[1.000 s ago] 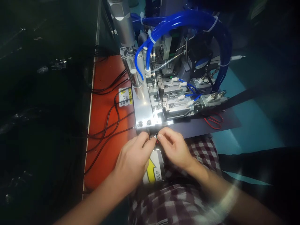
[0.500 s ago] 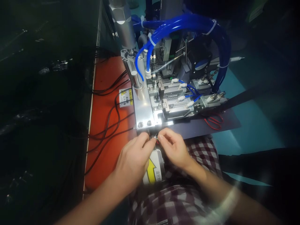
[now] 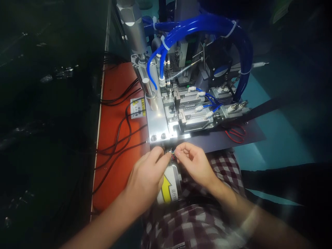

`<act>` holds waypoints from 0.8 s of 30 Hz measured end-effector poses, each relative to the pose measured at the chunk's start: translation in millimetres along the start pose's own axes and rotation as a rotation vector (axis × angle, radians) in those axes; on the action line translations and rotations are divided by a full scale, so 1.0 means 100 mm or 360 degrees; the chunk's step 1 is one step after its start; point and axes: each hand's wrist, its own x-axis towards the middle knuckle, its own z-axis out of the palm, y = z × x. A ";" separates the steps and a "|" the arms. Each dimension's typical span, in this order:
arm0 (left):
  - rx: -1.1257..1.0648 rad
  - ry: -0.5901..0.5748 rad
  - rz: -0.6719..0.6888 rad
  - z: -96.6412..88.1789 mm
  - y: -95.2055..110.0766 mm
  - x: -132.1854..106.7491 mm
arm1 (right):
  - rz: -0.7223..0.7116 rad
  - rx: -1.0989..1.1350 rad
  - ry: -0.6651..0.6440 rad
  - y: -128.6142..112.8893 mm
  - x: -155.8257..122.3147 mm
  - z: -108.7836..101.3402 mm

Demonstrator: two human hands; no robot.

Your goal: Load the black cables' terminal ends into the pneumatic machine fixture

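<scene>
My left hand (image 3: pixel 146 176) and my right hand (image 3: pixel 194 162) meet fingertip to fingertip just in front of a small metal machine (image 3: pixel 181 107). Between the pinched fingers sits a tiny part with thin coloured wires (image 3: pixel 172 152), red and blue showing. Both hands are closed in a pinch on it. Under the hands lies a white label with a yellow arrow (image 3: pixel 167 189). Below them is a checked cloth (image 3: pixel 197 214) over my lap.
The machine stands on an orange bench top (image 3: pixel 114 121) with black cables (image 3: pixel 121 135) looped across it. Blue air hoses (image 3: pixel 202 24) arch over the machine. A yellow warning sticker (image 3: pixel 137 108) is on its left; red-handled scissors (image 3: pixel 236 133) lie at its right. Surroundings are dark.
The view has shifted a little. Both hands stay pinched at the same spot, the right fingers curled slightly differently around the wires.
</scene>
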 end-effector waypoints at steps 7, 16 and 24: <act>0.0006 -0.0029 -0.0007 0.00 0.00 0.00 | -0.0164 -0.0224 0.0003 0.03 -0.01 0.00; -0.0001 -0.0014 -0.0001 0.01 0.00 0.01 | 0.0040 -0.0048 -0.0035 -0.02 0.02 0.02; 0.0004 -0.0038 -0.0029 0.00 0.01 0.01 | -0.0215 -0.0656 0.0065 -0.03 -0.02 -0.01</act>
